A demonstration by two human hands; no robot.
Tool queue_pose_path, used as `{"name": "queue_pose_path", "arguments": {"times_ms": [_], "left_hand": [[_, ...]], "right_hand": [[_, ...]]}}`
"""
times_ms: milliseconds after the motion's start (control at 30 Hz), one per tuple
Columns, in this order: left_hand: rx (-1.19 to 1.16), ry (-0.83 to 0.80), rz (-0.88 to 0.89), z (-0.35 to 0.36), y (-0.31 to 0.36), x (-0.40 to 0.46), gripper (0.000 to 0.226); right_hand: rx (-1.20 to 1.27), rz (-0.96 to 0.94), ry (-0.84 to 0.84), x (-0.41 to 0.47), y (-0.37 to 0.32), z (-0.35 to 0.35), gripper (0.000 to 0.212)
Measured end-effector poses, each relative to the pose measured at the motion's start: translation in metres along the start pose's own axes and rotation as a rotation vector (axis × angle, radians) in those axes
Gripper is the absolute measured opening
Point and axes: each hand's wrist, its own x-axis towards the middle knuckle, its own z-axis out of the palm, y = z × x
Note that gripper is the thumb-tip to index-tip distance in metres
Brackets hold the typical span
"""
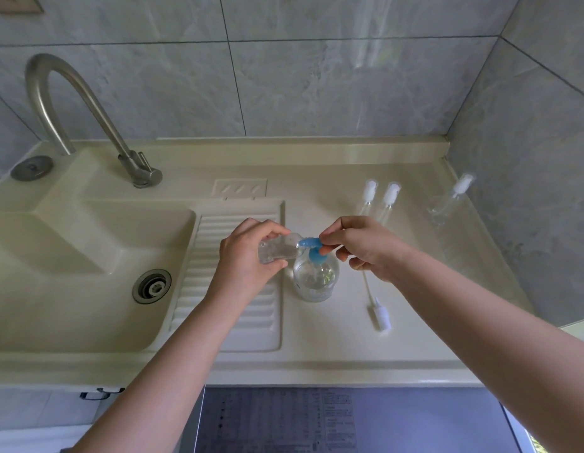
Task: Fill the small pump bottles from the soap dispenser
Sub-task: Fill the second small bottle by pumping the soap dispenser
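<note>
A person is standing at a cream countertop beside its sink, working over the clear soap dispenser that is sitting upright just right of the ribbed drainboard. The dispenser is looking heavy and steady enough to stay put under a press; its blue pump head is the place to push. The right hand is resting on that head, fingertips curled over its top. The left hand is gripping a small pump bottle, fingers and thumb wrapped round its body, tilting its open mouth to the spout. That bottle is appearing light, smooth and likely slippery once soapy, so a hold around the middle is suiting it. Behind, two capped small bottles are waiting near the wall, a third bottle well apart to the right. A loose white pump with tube is lying just beside the dispenser, clear of the work.
</note>
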Motion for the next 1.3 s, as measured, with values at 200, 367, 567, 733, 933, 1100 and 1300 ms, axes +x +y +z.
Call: {"name": "queue_pose_path", "arguments": {"times_ms": [200, 367, 567, 733, 933, 1100, 1300], "left_hand": [[0.002, -0.007, -0.008, 0.001, -0.001, 0.000, 0.051], [-0.010, -0.007, -0.016, 0.000, 0.001, 0.000, 0.051], [-0.009, -0.003, -0.024, 0.000, 0.002, -0.001, 0.050], [-0.008, -0.006, -0.023, -0.001, 0.004, 0.000, 0.050], [0.016, -0.009, -0.023, -0.001, 0.002, 0.001, 0.050], [0.019, -0.021, -0.025, -0.004, 0.002, 0.002, 0.050], [0.010, -0.012, -0.027, -0.002, 0.001, 0.000, 0.050]], "right_hand": [[0.039, 0.022, 0.024, 0.002, 0.005, 0.005, 0.003], [0.058, 0.036, 0.001, 0.001, 0.003, 0.000, 0.004], [0.070, 0.012, 0.037, 0.002, 0.007, 0.005, 0.007], [0.022, 0.013, 0.032, 0.002, 0.001, 0.001, 0.006], [0.053, 0.006, 0.035, 0.001, 0.006, 0.004, 0.006], [0.045, -0.028, 0.065, 0.001, 0.003, 0.006, 0.006], [0.065, -0.024, 0.076, 0.000, 0.008, 0.011, 0.008]]}}
